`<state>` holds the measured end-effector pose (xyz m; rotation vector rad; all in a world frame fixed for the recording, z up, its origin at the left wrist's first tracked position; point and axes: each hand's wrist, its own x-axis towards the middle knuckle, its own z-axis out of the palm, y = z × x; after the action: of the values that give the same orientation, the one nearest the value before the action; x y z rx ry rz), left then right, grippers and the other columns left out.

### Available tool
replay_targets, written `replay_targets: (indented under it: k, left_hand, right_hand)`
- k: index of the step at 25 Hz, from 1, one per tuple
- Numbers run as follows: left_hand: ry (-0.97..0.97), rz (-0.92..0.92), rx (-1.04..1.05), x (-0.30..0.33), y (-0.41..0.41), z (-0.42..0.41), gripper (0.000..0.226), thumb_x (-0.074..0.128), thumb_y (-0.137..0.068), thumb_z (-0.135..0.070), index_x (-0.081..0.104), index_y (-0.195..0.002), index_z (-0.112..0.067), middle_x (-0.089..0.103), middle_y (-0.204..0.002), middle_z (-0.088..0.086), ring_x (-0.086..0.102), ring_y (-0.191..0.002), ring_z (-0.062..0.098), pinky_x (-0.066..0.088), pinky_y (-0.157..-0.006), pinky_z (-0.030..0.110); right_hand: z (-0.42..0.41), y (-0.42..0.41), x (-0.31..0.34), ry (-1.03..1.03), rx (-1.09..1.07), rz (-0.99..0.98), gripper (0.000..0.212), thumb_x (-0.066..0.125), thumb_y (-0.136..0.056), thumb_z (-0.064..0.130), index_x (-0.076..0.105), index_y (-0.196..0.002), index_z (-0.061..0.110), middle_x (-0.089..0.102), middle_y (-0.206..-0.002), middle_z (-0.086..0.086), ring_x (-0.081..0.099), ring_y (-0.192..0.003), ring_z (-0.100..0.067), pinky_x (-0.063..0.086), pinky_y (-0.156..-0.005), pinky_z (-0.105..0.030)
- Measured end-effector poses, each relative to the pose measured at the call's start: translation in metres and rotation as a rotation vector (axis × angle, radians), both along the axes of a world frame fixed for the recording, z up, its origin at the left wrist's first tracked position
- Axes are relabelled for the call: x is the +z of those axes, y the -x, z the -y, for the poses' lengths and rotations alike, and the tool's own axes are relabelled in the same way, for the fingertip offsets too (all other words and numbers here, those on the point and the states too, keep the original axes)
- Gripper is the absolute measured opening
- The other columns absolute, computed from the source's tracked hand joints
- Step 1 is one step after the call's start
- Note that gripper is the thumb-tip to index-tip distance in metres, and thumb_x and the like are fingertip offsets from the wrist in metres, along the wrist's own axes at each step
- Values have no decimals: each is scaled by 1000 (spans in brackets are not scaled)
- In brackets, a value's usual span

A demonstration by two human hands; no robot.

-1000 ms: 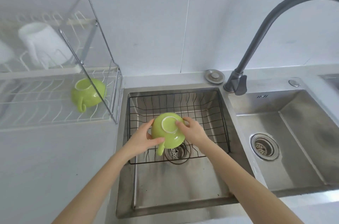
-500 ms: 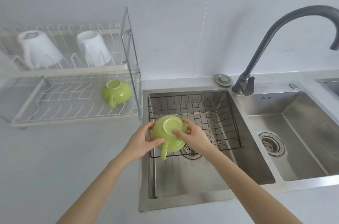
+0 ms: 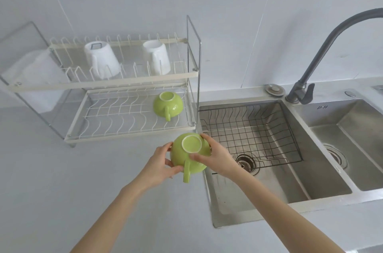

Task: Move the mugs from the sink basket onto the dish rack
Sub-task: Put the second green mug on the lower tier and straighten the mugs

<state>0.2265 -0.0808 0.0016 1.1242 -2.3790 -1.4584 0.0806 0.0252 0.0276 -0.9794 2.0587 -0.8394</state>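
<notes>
Left hand (image 3: 159,164) and right hand (image 3: 215,158) clasping inverted green mug (image 3: 187,154) (handle down), over counter edge beside dish rack (image 3: 132,135)

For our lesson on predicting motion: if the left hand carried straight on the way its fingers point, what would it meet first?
The left hand already touches the held green mug in its grip; beyond that, probably the dish rack front edge, though depth is unclear.

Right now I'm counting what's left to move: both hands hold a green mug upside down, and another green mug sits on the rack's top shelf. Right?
One detail is off. The head view shows the other green mug on the rack's lower shelf, not the top one, where two white mugs stand. The rest holds: the left hand and the right hand hold a green mug upside down.
</notes>
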Motion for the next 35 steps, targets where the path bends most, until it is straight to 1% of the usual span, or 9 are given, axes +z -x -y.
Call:
replay_targets:
  k: [5,12,15,18,20,22,27,33,35]
  left_hand:
    - [52,1,42,6,-30,27,74,71,-76,-16,30,-137,-15,39,-136,8,58,-85,18,48,-71,28]
    - [84,-16,137,18,-58,77,80,74,-72,-18,31,-139,-14,37,-140,8,60,-86,21,51,-81,36]
    - [109,-12,153,23,-65,104,80,75,-71,-16,32,-139,-13,37,-140,8,60,-84,22,51,-81,37]
    - [119,-3,160,25,-67,130,79,75,-71,-17,34,-138,-15,40,-139,8,61,-79,20,51,-79,35]
    - [116,6,170,24,-68,147,80,76,-70,-18,34,-139,-15,41,-139,7,61,-75,19,50,-76,33]
    - [117,14,179,24,-67,165,80,76,-70,-20,35,-138,-15,43,-139,7,61,-74,20,51,-80,35]
    - [150,76,195,20,-62,203,78,75,-71,-23,36,-137,-13,44,-140,6,65,-87,24,41,-86,30]
    - [118,107,140,6,-55,232,72,75,-71,-20,40,-135,-14,47,-139,6,66,-80,25,49,-88,38]
    - [113,91,150,6,-54,235,69,74,-71,-17,42,-132,-14,49,-138,6,64,-77,25,51,-84,39]
  right_hand:
    - [33,-29,5,27,23,-37,77,68,-79,37,27,-143,27,46,-139,-7,42,-127,-23,36,-100,-30]
    - [93,-58,19,41,86,-76,74,64,-84,34,23,-145,25,44,-143,-7,39,-132,-23,35,-94,-23]
    - [122,-63,22,44,105,-64,75,62,-85,35,21,-146,24,40,-147,-8,36,-135,-24,35,-102,-28]
    - [150,-65,22,33,111,-57,76,62,-85,36,20,-147,22,39,-147,-8,36,-136,-24,34,-106,-31]
    - [168,-66,23,31,114,-41,76,62,-85,35,21,-147,21,39,-147,-7,36,-135,-24,34,-105,-31]
    - [188,-66,23,26,111,-36,76,62,-85,34,20,-147,21,40,-146,-7,38,-134,-25,36,-103,-31]
    - [232,-61,19,-25,161,-54,74,59,-86,38,19,-147,21,41,-145,-10,41,-132,-28,38,-99,-29]
    - [257,-56,7,-67,164,-73,62,57,-89,34,31,-141,13,47,-140,-11,43,-129,-27,38,-97,-27]
    - [261,-55,4,-71,156,-72,59,56,-89,34,35,-138,9,48,-137,-13,43,-127,-27,38,-94,-27]
